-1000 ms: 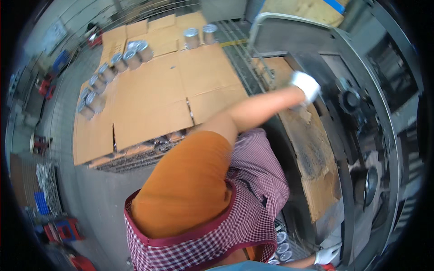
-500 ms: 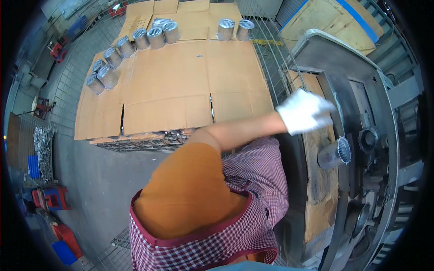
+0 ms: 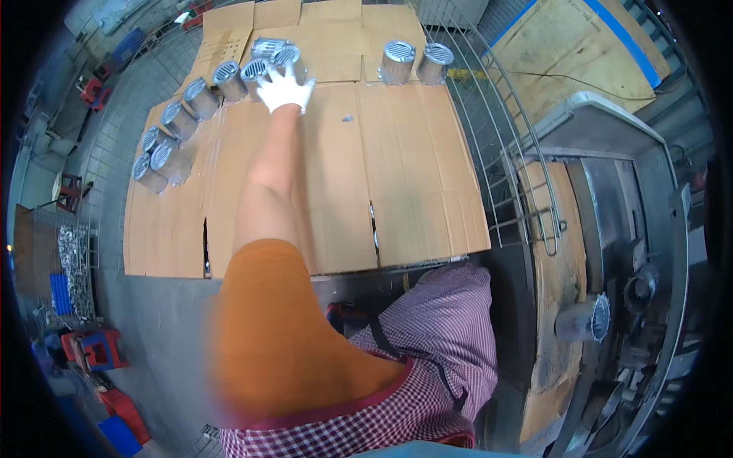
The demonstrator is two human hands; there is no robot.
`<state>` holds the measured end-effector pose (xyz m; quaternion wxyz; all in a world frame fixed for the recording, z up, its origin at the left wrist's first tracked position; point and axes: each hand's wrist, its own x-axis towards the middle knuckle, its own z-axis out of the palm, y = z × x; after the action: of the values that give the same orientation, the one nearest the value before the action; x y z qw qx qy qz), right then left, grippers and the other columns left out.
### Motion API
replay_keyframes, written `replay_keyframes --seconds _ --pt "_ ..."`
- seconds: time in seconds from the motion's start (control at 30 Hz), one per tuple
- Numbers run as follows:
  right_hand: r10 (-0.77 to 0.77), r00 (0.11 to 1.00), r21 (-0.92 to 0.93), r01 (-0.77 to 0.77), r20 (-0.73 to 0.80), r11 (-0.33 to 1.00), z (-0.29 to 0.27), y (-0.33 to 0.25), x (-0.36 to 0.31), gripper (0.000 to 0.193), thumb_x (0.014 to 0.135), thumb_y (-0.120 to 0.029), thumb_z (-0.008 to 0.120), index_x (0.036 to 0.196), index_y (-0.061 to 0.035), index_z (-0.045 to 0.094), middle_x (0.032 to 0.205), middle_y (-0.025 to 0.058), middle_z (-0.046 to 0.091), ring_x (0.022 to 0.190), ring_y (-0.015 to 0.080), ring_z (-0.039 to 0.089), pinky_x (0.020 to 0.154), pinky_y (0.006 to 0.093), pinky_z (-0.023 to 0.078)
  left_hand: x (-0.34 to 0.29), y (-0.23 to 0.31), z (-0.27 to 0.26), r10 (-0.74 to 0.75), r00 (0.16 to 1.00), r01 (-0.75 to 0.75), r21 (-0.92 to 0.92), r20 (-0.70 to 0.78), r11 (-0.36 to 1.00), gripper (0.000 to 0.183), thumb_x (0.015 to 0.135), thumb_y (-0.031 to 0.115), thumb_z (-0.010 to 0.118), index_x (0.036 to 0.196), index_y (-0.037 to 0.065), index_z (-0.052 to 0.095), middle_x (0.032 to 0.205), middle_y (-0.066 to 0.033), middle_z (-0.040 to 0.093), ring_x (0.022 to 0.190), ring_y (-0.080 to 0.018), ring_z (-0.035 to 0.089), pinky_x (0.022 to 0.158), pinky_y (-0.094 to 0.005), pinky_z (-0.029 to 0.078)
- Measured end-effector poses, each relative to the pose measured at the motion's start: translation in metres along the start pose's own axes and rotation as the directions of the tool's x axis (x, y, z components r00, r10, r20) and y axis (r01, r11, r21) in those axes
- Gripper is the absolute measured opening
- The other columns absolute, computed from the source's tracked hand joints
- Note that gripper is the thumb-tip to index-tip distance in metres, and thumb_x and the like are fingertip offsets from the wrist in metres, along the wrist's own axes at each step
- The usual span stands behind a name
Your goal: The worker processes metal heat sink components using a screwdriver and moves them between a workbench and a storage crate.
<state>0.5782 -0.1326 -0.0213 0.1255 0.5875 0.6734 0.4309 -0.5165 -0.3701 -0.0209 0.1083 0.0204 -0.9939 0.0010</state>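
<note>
My left hand [image 3: 285, 93], in a white glove, stretches out over the far part of a cardboard-covered surface [image 3: 328, 168]. Its fingers are spread against a silvery metal cylinder with a slotted top [image 3: 287, 56]; whether they press on it I cannot tell. Beside it, partly behind the fingers, stands another such cylinder [image 3: 254, 71], and one more lies on its side [image 3: 270, 47] just behind. Several of the same kind run in a slanting row down the left, among them a front one [image 3: 149, 174]. No part of my right hand shows.
Two more slotted cylinders stand at the far right, one of them here [image 3: 398, 62]. A wire rack side [image 3: 504, 153] borders the cardboard. To my right, a metal cylinder [image 3: 582, 318] lies on a cardboard-topped ledge by a metal machine [image 3: 611, 198]. Red and blue stools [image 3: 95, 349] stand left.
My left hand has swung from above the ledge at the right to the far cylinders on the cardboard. The view has shifted; the cylinders seem to stand where they stood.
</note>
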Motion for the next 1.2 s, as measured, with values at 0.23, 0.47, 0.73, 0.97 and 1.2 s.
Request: replay_keyframes --seconds 0.23,0.47,0.73,0.97,1.2 --pt "0.002 0.995 -0.067 0.005 0.097 0.998 -0.025 -0.017 0.005 0.031 0.088 -0.037 0.055 0.070 -0.0151 0.069 0.067 0.0053 0.063 0.062 0.0267 0.060 0.053 0.0435 0.045 0.070 -0.026 0.017 0.006 0.989 -0.018 0.081 0.150 0.997 0.085 0.082 0.075 0.035 0.152 0.029 0.019 0.156 -0.0114 0.024 0.142 -0.0327 0.026 0.114 -0.0526 0.017" --pt "-0.053 0.980 -0.134 0.080 0.190 0.988 -0.038 0.004 0.029 0.032 0.087 -0.038 0.055 0.070 -0.0153 0.070 0.069 0.0059 0.065 0.063 0.0271 0.061 0.053 0.0436 0.046 0.039 -0.041 0.041 0.232 0.956 -0.256 -0.122 -0.180 0.959 0.049 0.080 0.055 0.062 0.100 0.012 0.070 0.104 -0.0195 0.063 0.101 -0.0342 0.058 0.089 -0.0516 0.042" --pt "-0.052 0.951 -0.190 0.114 0.303 0.975 -0.044 0.031 0.040 0.033 0.087 -0.039 0.054 0.071 -0.0155 0.070 0.071 0.0065 0.066 0.065 0.0275 0.063 0.054 0.0436 0.047 -0.006 -0.040 0.040 0.259 0.711 -0.448 -0.136 -0.654 0.884 0.032 0.082 0.037 0.065 0.100 0.012 0.071 0.091 -0.0152 0.066 0.084 -0.0336 0.062 0.081 -0.0463 0.044" --pt "-0.023 0.919 -0.176 0.100 0.393 0.979 -0.038 0.016 0.029 0.033 0.086 -0.040 0.054 0.071 -0.0156 0.071 0.073 0.0070 0.067 0.066 0.0279 0.064 0.055 0.0437 0.048 0.104 -0.034 0.025 0.108 0.938 -0.155 0.122 0.329 0.980 0.045 0.081 0.021 0.059 0.127 0.017 0.058 0.130 -0.0135 0.058 0.121 -0.0293 0.055 0.098 -0.0479 0.041" --pt "0.066 0.877 -0.207 0.039 0.476 0.978 -0.045 0.035 0.007 0.034 0.086 -0.041 0.053 0.072 -0.0158 0.072 0.075 0.0076 0.069 0.067 0.0282 0.066 0.056 0.0437 0.049 0.096 0.027 0.033 0.174 0.946 -0.203 0.082 0.274 0.976 0.040 0.085 0.023 0.057 0.125 0.017 0.061 0.127 -0.0073 0.062 0.119 -0.0254 0.058 0.094 -0.0474 0.044"
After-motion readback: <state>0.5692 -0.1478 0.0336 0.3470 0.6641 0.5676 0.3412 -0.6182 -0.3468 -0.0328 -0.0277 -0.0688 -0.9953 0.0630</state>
